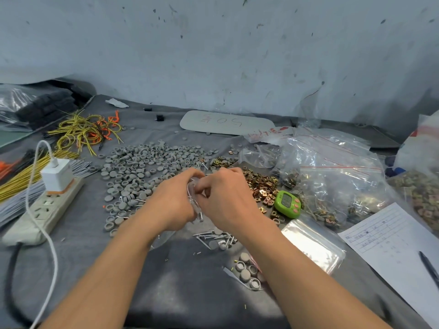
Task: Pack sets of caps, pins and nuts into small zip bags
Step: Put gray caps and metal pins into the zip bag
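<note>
Both hands meet mid-surface, at the near edge of the cap pile. Left hand (174, 200) and right hand (223, 198) both have fingers curled, pinching the small zip bag (193, 198) between them. Bag is clear, held up off the surface (166, 293), mostly hidden by fingers. One pin shows at its lower end, rest of the contents can't be made out

Grey caps (147, 162) are spread in a wide loose pile behind and left of the hands. Brass-coloured nuts (261, 184) are heaped just right of the right hand. Loose pins (213, 237) lie on the surface just below the hands, a few caps mixed in. Smaller cap cluster (248, 271) sits beside the right forearm

Green timer (287, 204) is at the right edge of the nuts. Stack of empty bags (313, 245) lies near the right forearm, paper sheet (392, 245) with a pen (428, 267) on it further right. Large clear bags (332, 167) of parts at right rear. Power strip (45, 210) with a white charger (57, 174) plugged in at left, yellow wires (83, 131) behind it
</note>
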